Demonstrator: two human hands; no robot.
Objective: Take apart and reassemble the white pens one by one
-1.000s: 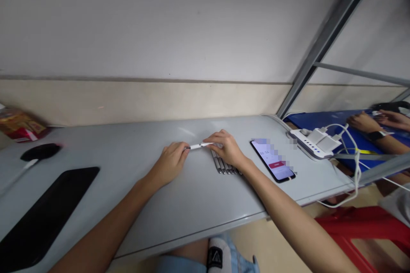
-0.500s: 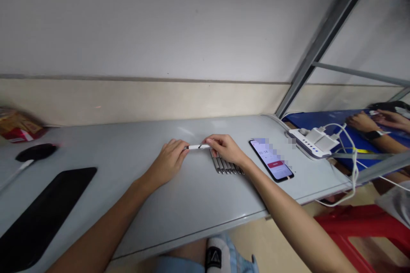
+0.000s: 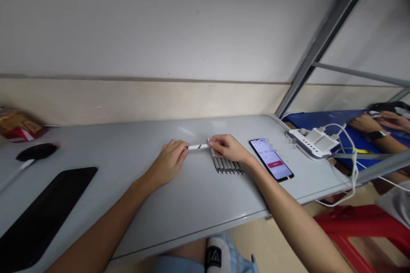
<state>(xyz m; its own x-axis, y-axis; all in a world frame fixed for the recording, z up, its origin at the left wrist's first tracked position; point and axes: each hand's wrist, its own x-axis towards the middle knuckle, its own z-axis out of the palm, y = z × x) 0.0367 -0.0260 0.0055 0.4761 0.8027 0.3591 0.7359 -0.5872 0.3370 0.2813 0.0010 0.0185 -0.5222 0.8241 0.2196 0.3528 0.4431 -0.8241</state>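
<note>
A slim white pen point(image 3: 197, 147) with a dark slanted mark lies level between my two hands, just above the grey table point(image 3: 153, 217). My left hand point(image 3: 172, 158) is closed on its left end, which shows a dark tip. At the other end, my right hand point(image 3: 226, 146) pinches the pen between thumb and fingers. Below and partly behind the right hand, several grey pens point(image 3: 226, 166) lie side by side in a row. Their upper ends are mostly hidden by that hand.
A phone point(image 3: 271, 160) showing a running timer lies right of the pens. Farther right are a white power strip point(image 3: 309, 143) with cables and another person's hands point(image 3: 365, 123). A black mat point(image 3: 51, 217), a dark round object point(image 3: 36, 152) and a red-gold packet point(image 3: 21, 126) are at left.
My right hand has shifted slightly right along the pen, and its fingers have turned a little. The left hand stays in place. The phone's timer has advanced.
</note>
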